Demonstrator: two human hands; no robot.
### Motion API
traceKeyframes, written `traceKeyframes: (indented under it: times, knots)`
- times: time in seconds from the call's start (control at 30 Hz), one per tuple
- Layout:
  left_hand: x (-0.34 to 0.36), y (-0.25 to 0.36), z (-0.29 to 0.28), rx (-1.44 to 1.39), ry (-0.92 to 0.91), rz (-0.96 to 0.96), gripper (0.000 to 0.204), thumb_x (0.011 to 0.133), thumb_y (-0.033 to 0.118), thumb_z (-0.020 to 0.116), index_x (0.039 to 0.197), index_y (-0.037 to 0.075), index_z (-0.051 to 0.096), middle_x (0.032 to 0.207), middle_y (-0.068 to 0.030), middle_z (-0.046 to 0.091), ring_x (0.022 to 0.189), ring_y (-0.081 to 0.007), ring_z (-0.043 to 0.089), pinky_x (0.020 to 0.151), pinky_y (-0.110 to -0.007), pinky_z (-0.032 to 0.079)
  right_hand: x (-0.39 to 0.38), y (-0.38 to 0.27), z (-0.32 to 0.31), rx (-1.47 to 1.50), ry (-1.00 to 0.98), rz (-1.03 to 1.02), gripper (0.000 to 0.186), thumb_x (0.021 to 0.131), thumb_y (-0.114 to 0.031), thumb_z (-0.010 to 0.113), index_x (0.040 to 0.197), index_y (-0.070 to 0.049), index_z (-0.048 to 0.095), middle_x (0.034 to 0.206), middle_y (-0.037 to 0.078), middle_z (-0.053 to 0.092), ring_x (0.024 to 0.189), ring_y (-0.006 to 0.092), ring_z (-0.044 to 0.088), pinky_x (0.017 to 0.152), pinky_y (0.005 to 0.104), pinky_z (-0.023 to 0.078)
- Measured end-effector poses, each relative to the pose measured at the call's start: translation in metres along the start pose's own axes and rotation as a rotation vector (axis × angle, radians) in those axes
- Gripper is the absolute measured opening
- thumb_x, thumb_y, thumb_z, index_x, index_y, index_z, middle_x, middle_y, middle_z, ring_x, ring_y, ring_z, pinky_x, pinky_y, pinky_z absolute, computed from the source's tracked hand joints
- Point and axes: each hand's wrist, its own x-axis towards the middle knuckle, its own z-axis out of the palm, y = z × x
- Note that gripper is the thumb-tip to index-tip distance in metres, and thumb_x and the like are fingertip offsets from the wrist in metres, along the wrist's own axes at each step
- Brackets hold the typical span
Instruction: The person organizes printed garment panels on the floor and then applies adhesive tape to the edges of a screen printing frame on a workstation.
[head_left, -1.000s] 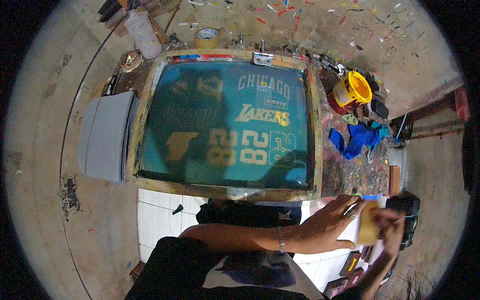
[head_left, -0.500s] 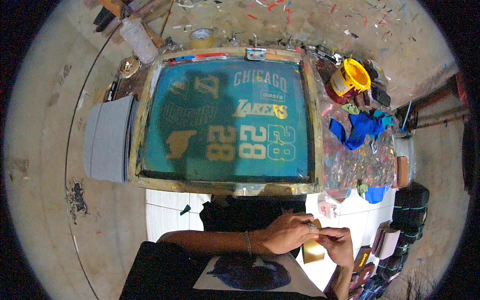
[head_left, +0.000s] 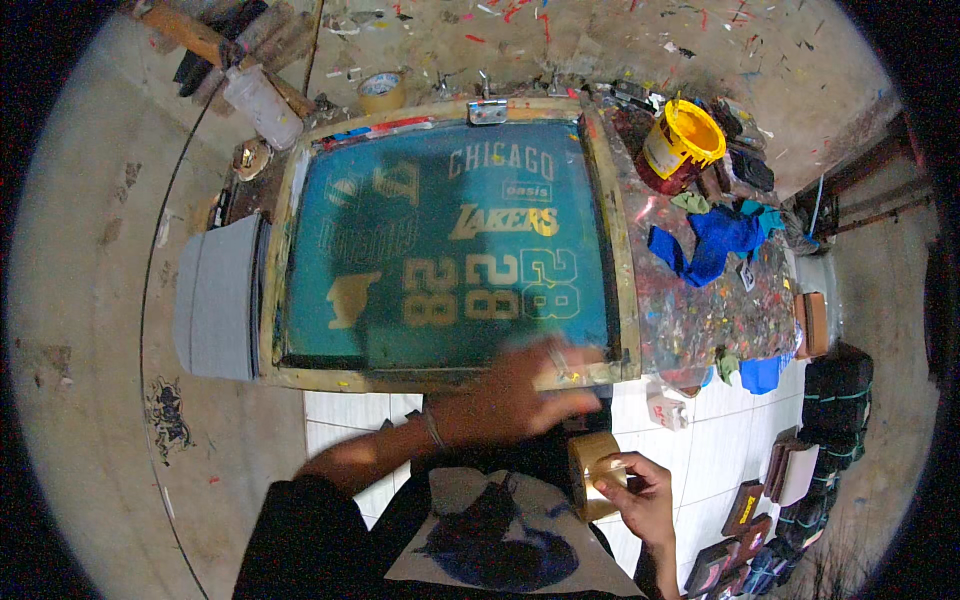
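Note:
My left hand [head_left: 515, 395] is smeared by motion over the lower right part of a wooden-framed printing screen [head_left: 360, 240]. Its mesh is blue-green, with lettering, numerals and shapes in pale tan. Whether the fingers pinch anything is too blurred to tell. Lower and to the right, my right hand [head_left: 640, 495] is closed on a roll of golden-brown packing tape [head_left: 592, 470], thumb and fingers at its right side. The roll is held in front of my body, apart from the screen. A metal hinge clamp [head_left: 488, 112] sits at the screen's far edge.
A stack of grey sheets [head_left: 220, 300] lies left of the screen. On the paint-spattered table to the right are a yellow paint bucket [head_left: 665, 160] and blue cloth scraps [head_left: 705, 245]. Another tape roll [head_left: 381, 92] and a cloudy plastic bottle [head_left: 262, 108] stand beyond. Dark tied bundles [head_left: 838, 395] sit far right.
My left hand has left my right hand and moved up and left to the screen's near edge. The tape roll, mostly hidden before, now shows in my right hand, slightly lower left.

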Motion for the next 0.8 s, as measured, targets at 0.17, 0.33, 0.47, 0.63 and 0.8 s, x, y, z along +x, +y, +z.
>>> traceKeyframes:
  times: [0.17, 0.33, 0.47, 0.63, 0.8]
  knots:
    - [0.063, -0.098, -0.102, 0.965, 0.069, 0.048, 0.124, 0.066, 0.075, 0.065, 0.148, -0.005, 0.018, 0.155, -0.0273, 0.009, 0.144, -0.0473, 0.002, 0.112, -0.066, 0.004, 0.002, 0.003, -0.008, -0.088, 0.013, 0.004, 0.024, 0.078, -0.002, 0.076, 0.100, -0.002, 0.067, 0.092, 0.007, 0.071, 0.084, 0.0102, 0.064, 0.070, 0.0233, 0.052]
    - [0.094, -0.148, -0.117, 1.107, 0.169, -0.010, 0.132, 0.062, 0.084, 0.058, 0.149, -0.006, 0.014, 0.156, -0.0268, 0.008, 0.146, -0.0431, -0.002, 0.109, -0.069, -0.003, 0.005, 0.001, -0.008, -0.035, 0.092, -0.062, 0.022, 0.077, -0.002, 0.076, 0.097, -0.002, 0.068, 0.091, 0.005, 0.071, 0.079, 0.0092, 0.064, 0.066, 0.0230, 0.050]
    - [0.128, -0.170, -0.135, 1.192, 0.323, 0.020, 0.130, 0.065, 0.084, 0.055, 0.149, -0.006, 0.014, 0.157, -0.0250, 0.009, 0.147, -0.0396, -0.001, 0.109, -0.069, -0.004, 0.004, -0.001, -0.008, -0.117, 0.109, -0.026, 0.021, 0.078, -0.003, 0.076, 0.097, -0.003, 0.068, 0.088, 0.004, 0.070, 0.077, 0.0079, 0.060, 0.065, 0.0227, 0.049]
    - [0.146, -0.183, -0.151, 1.215, 0.398, -0.080, 0.124, 0.070, 0.083, 0.051, 0.149, -0.006, 0.015, 0.157, -0.0237, 0.011, 0.147, -0.0396, 0.000, 0.109, -0.068, -0.003, 0.002, -0.005, -0.008, -0.079, 0.111, 0.006, 0.021, 0.078, 0.000, 0.075, 0.098, -0.003, 0.068, 0.089, 0.004, 0.069, 0.077, 0.0068, 0.060, 0.064, 0.0219, 0.049]
    - [0.074, -0.143, -0.127, 1.183, 0.050, -0.075, 0.123, 0.071, 0.083, 0.050, 0.149, -0.005, 0.015, 0.157, -0.0230, 0.009, 0.146, -0.0421, 0.001, 0.109, -0.069, -0.001, 0.005, -0.007, -0.009, -0.091, 0.124, -0.004, 0.019, 0.079, 0.001, 0.073, 0.097, -0.002, 0.067, 0.091, 0.005, 0.070, 0.077, 0.0077, 0.060, 0.065, 0.0225, 0.050]
